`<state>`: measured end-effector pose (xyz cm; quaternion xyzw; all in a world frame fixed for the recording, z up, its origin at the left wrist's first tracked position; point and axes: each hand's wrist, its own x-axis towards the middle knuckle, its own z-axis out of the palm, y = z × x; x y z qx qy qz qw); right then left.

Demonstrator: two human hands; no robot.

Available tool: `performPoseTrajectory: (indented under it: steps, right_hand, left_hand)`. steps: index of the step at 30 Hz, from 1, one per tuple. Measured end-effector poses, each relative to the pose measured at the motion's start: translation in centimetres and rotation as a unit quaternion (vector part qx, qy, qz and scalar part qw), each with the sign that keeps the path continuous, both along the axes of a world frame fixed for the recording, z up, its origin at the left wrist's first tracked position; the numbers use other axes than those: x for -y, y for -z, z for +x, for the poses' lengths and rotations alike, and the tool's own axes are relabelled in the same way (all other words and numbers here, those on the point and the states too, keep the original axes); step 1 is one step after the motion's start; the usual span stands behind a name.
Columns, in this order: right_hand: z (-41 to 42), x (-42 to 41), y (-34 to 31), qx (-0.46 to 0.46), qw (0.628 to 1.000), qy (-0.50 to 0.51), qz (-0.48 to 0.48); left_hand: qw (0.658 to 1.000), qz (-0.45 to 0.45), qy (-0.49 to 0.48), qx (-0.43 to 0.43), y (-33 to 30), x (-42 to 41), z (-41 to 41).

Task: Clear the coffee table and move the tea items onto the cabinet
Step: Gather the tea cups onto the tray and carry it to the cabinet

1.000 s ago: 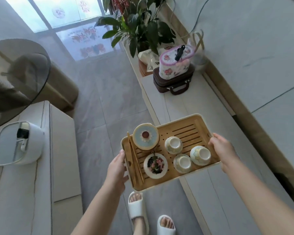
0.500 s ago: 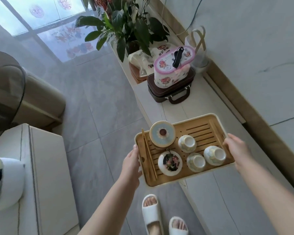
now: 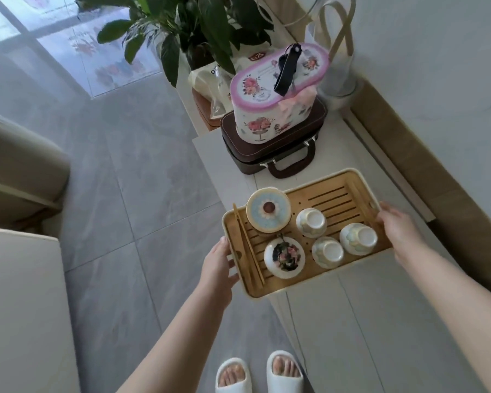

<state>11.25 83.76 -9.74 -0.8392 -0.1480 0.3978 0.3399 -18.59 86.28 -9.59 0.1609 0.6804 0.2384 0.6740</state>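
Head view. Bamboo tea tray (image 3: 349, 194) is held over the near part of the white cabinet (image 3: 380, 321), its left end overhanging the cabinet edge above the grey floor (image 3: 125, 194); cannot tell whether it touches the top. Left hand (image 3: 219, 265) grips the tray's left end, thumb on the rim. Right hand (image 3: 398, 225) grips the right end, fingers curled over the rim. On the tray: a lidded pot with a blue lid (image 3: 268, 210) at far left, a floral-lidded vessel (image 3: 284, 258) near it, three upturned cups (image 3: 311, 222), and tongs (image 3: 248, 245) along the left side. Farther along the cabinet: a floral tin (image 3: 267, 109) on a brown case (image 3: 270, 154), then a plant (image 3: 193, 26). White slippers (image 3: 260, 373) at near edge.
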Motion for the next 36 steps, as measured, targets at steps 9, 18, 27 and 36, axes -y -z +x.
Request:
performPoseTrajectory:
  steps: [9, 18, 27, 36]
  right_hand:
    - [1.5, -1.9, 3.6, -0.022, 0.999, -0.035, 0.018]
    - [2.2, -2.1, 4.7, -0.030, 0.997, -0.064, -0.008]
    - [-0.8, 1.0, 0.7, 0.089, 0.989, -0.115, -0.014]
    - [-10.7, 6.2, -10.3, 0.176, 0.892, -0.418, -0.005]
  left_hand:
    - [1.000, -0.002, -0.004, -0.013, 2.6, -2.4, 1.3]
    - [1.000, 0.005, -0.018, -0.003, 3.2, -2.0, 2.0]
    - [0.989, 0.026, 0.088, -0.120, 1.2, 0.3, 1.2]
    - [0.907, 0.099, 0.345, -0.221, -8.9, 5.9, -2.6]
